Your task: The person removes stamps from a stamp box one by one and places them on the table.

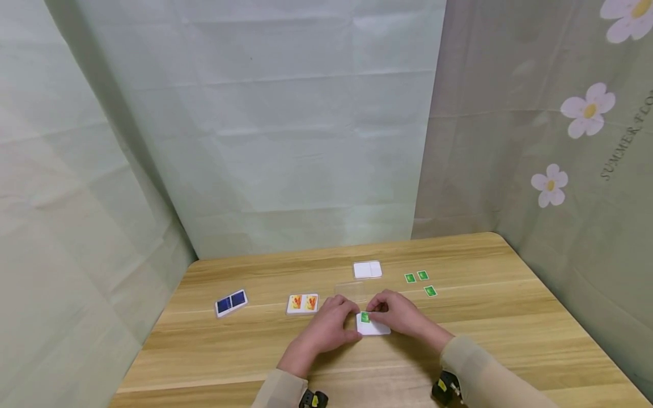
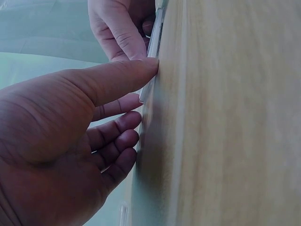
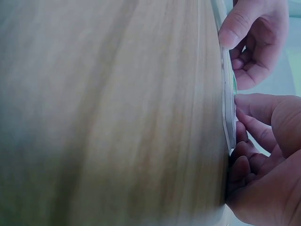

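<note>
Both hands on one white card tray (image 1: 374,327) lying flat between them: left hand (image 1: 326,328) curled against its near-left edge, right hand (image 1: 400,314) pinching its far-right side

Hidden largely beneath left hand (image 1: 326,328) and right hand (image 1: 400,313): white tray (image 1: 374,328), contents undetermined beyond one green card (image 1: 364,317). Prints on loose green cards (image 1: 421,281) too small. Blurred throughout: wrist views. Cropped below: sleeves.
</note>
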Available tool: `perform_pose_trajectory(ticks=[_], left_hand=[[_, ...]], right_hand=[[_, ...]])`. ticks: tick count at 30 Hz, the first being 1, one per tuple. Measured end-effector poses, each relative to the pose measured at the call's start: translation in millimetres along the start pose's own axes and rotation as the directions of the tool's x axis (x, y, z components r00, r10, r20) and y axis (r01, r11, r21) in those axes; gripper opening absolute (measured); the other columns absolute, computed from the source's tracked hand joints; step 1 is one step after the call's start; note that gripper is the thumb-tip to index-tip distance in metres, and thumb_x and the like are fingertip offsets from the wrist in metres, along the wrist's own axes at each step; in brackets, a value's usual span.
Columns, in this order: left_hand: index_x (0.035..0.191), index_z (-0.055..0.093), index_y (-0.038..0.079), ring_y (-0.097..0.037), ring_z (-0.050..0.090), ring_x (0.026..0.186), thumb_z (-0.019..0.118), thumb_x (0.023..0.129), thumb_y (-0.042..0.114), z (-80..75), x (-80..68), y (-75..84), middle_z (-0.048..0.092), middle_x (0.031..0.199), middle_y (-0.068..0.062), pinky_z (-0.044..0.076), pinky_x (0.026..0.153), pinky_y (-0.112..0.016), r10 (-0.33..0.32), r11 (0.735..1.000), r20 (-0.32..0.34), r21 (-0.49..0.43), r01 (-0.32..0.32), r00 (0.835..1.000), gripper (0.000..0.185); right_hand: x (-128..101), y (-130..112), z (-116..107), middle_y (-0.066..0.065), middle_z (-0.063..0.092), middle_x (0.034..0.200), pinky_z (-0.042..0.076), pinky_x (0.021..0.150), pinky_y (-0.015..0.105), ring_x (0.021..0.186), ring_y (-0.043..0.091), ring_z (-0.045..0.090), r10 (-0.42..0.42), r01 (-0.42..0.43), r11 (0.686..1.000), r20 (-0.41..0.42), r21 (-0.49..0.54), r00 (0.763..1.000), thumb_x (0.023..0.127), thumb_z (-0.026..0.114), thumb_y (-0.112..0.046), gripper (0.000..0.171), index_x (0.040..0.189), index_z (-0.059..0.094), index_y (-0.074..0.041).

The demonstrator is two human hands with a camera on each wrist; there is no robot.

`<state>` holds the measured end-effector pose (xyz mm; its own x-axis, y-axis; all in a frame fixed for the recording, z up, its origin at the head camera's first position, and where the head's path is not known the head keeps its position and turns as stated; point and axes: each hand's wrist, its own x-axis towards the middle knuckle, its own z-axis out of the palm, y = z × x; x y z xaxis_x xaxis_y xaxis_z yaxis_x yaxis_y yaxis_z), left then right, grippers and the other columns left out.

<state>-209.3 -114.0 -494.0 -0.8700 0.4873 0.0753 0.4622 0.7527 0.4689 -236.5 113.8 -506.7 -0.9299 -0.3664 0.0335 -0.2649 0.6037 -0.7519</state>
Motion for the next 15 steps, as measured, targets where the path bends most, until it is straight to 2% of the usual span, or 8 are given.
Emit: perform_pose_trajectory(ticks=[7, 15], left_hand=[[0.129, 0.075, 0.011, -0.027, 0.058, 0.125, 0.095, 0.089, 0.028, 0.3, 0.5, -0.1, 0.066, 0.13, -0.004, 0.052, 0.11, -0.044, -0.003, 1.0, 0.0, 0.004, 0.003, 1.0, 0.047], [0.128, 0.075, 0.01, -0.028, 0.058, 0.123, 0.095, 0.088, 0.026, 0.1, 0.9, -0.8, 0.066, 0.128, -0.004, 0.052, 0.109, -0.045, 0.006, 1.0, -0.003, -0.005, -0.006, 1.0, 0.047]], right_hand=[[1.9, -0.8, 0.7, -0.005, 0.066, 0.092, 0.047, 0.08, 0.032, 0.088, 0.015, 0.057, 0.024, -0.023, 0.999, -0.02, 0.028, 1.0, 0.097, 0.084, -0.007, 0.01, 0.096, 0.079, -0.015], [-0.8, -0.9, -1.7, -0.004, 0.067, 0.092, 0.048, 0.079, 0.03, 0.089, 0.017, 0.058, 0.028, -0.025, 0.995, -0.027, 0.099, 0.999, 0.098, 0.082, -0.005, 0.008, 0.096, 0.077, -0.01]])
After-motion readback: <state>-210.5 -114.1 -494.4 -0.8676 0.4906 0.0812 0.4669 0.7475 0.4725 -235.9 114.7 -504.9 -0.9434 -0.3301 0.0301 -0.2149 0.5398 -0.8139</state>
